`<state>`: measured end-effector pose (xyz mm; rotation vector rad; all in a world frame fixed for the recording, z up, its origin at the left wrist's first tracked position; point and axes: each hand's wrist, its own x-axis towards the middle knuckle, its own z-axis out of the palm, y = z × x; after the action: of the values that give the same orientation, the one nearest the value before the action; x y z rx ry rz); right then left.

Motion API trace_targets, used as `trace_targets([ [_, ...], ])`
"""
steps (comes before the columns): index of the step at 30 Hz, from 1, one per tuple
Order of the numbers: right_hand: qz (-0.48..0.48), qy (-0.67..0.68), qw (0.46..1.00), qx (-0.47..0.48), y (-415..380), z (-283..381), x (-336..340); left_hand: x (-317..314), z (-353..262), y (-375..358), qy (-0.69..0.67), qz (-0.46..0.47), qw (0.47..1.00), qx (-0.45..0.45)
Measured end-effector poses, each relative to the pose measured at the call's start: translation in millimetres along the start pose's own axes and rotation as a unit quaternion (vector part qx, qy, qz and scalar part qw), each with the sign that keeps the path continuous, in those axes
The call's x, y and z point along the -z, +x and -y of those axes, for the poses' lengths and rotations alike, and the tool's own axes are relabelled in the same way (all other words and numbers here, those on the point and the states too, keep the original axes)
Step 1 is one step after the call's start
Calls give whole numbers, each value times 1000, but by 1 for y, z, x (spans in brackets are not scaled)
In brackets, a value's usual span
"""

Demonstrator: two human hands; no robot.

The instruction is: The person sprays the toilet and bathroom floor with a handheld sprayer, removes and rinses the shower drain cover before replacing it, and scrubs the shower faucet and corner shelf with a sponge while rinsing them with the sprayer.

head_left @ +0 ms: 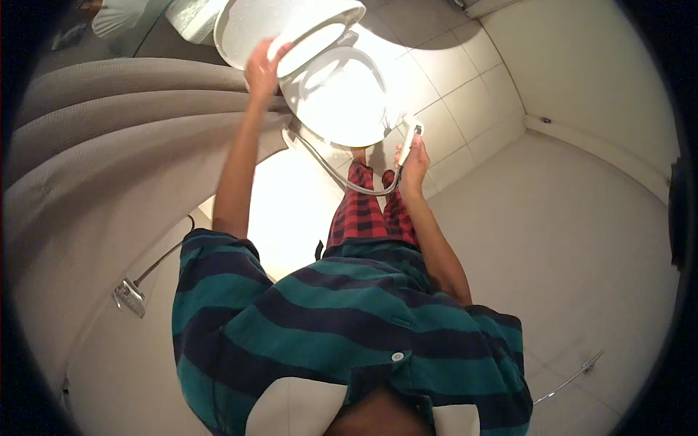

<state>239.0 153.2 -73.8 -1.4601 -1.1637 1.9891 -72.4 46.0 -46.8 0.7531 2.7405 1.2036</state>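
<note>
My left hand (263,71) grips the edge of a white toilet seat (314,47), holding it tilted up against the raised lid (251,33). Below the seat, the toilet bowl (331,109) is washed out by bright light. My right hand (415,166) is closed around a white bidet sprayer (409,138), its head up near the right side of the bowl. From the sprayer's lower end a grey hose (338,176) loops left in front of my legs.
Grey curtain-like folds (138,116) fill the left side. Beige floor tiles (443,94) lie right of the toilet, with a pale wall (582,80) beyond. A metal fitting (131,298) is at lower left. My legs in red checked trousers (356,211) stand close before the bowl.
</note>
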Motion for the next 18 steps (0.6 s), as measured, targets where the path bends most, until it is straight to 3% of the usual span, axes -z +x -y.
trace_targets([
  [2,43,59,997,23,-2,10,10,-28,-11,-58,72,-5,995,-72],
  [3,28,45,998,34,-11,14,13,-53,-1,-89,40,-12,986,-162],
  [5,0,13,998,57,-35,15,15,-82,-1,-155,5,61,972,-225],
  [7,-26,11,999,46,-62,18,11,-126,35,-207,186,82,932,-299],
  [10,-45,37,997,47,-71,12,9,-163,52,-220,171,119,940,-270],
  [13,-30,55,998,20,-73,6,11,-190,60,-226,208,232,926,-213],
  [14,-29,53,998,3,-74,3,9,-200,60,-228,209,291,922,-146],
  [18,-6,28,999,-20,-76,16,19,-224,59,-256,258,270,922,-99],
])
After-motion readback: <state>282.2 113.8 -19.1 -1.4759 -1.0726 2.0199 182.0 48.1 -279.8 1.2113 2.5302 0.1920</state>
